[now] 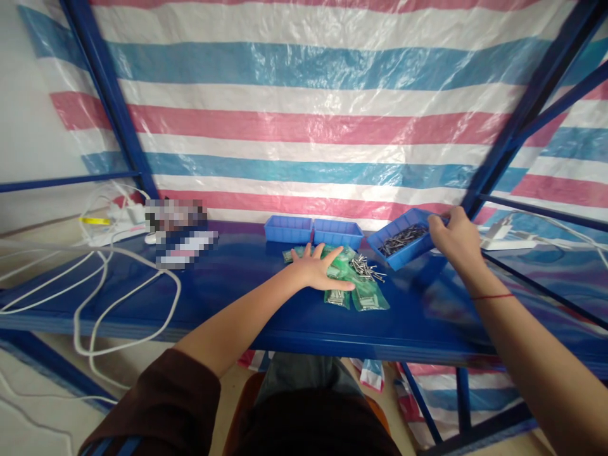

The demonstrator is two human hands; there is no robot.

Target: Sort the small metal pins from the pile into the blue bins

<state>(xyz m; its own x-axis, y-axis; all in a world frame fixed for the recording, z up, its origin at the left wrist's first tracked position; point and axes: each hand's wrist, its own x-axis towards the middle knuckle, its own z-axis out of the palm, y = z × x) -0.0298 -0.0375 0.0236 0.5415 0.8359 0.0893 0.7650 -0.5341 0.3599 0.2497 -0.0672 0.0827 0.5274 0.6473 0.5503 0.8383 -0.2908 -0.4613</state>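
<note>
Landmark: the green bags (369, 296), small clear-green packets in a cluster on the blue table (213, 310); metal pieces show inside the nearer ones.
Left hand (311, 267): palm down over the left part of the green bags, fingers open and spread, thumb pointing right across them. I am not gripping anything with it.
Right hand (455, 239): right of the green bags and a little farther back; fingers closed on the right-hand edge of the screw bin.
Screw bin (407, 256): blue, right of the green bags, set askew, with a heap of dark screws or nails (403, 238) inside. Whether its base is fully on the table, I cannot tell.
Loose fasteners (365, 268): silvery, in a small pile at the right side of the green bags, between them and the screw bin.
Other bins: left blue bin (287, 235) and middle blue bin (336, 239), side by side just behind the green bags.
Far left of the green bags: white power strip (116, 236), looping white cables (178, 297), and some items blurred out.
Far right of the green bags: white adapter (498, 235) with cords, beyond my right hand.
Backdrop: striped plastic sheet (304, 123), behind everything.
Right wrist: thin red cord (493, 296).
</note>
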